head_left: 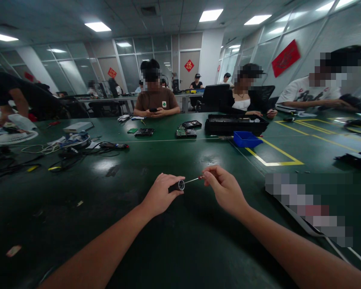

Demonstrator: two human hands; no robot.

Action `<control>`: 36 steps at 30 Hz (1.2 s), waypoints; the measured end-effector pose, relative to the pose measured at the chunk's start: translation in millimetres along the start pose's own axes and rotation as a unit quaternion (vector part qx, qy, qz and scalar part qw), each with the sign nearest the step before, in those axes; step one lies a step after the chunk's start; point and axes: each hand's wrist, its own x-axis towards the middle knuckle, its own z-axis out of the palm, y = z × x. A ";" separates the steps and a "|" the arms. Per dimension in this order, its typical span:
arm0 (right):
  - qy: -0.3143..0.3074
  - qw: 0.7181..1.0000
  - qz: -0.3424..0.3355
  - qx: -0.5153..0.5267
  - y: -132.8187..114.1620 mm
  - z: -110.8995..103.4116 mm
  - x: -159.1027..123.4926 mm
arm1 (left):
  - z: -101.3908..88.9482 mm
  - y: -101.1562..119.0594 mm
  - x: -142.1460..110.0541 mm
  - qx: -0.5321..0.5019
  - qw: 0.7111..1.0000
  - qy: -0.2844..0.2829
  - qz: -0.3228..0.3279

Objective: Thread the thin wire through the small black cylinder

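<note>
My left hand [161, 192] is closed around a small dark cylindrical part [181, 185] with a pale ring at its open end, which faces right. Between thumb and fingertips, my right hand [224, 186] pinches a screwdriver [195, 179] with a red handle and thin metal shaft. The shaft points left, its tip at or very near the ringed end of the cylinder; whether it touches cannot be made out. Both hands are a little above the green tabletop [174, 249].
Beyond my hands are a blue bin [247, 139], a long black housing [236, 124], and hard drives with circuit boards [186, 131]. Tangled cables [78, 150] lie left. A blurred-out item [311, 208] with a white cord is at right. Several people sit around the table.
</note>
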 end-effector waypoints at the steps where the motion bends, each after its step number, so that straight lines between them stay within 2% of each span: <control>1: -0.003 1.000 -0.006 0.009 0.6 0.8 -0.6 | -0.4 0.8 0.1 0.000 1.000 -0.001 -0.003; 5: -0.005 1.000 -0.015 -0.017 1.9 4.7 -3.0 | -0.5 2.5 1.3 -0.002 1.000 0.003 -0.010; 8: 0.027 0.999 -0.020 -0.025 2.2 7.2 -4.5 | 1.4 3.1 2.0 -0.007 1.000 0.003 -0.004; 14: 0.050 0.985 0.034 0.164 7.8 10.7 3.3 | 2.7 4.7 0.9 -0.032 0.999 0.026 -0.022; 18: 0.019 0.936 0.147 0.319 12.8 9.5 13.1 | -0.1 2.5 2.4 -0.002 1.000 0.010 0.030; 20: 0.024 0.925 0.170 0.338 15.1 8.9 15.4 | -1.0 -0.5 3.8 0.023 0.999 0.003 0.034; 26: 0.060 0.968 0.109 0.220 18.4 10.2 12.2 | -1.2 -5.9 4.8 0.028 1.000 0.002 0.014; 31: 0.056 0.986 0.039 0.154 13.7 11.0 7.5 | -1.1 -4.0 4.2 0.025 1.000 -0.003 0.002; 36: 0.050 0.998 0.003 0.045 8.7 11.2 1.9 | -0.3 -2.3 4.6 0.031 0.999 -0.009 0.003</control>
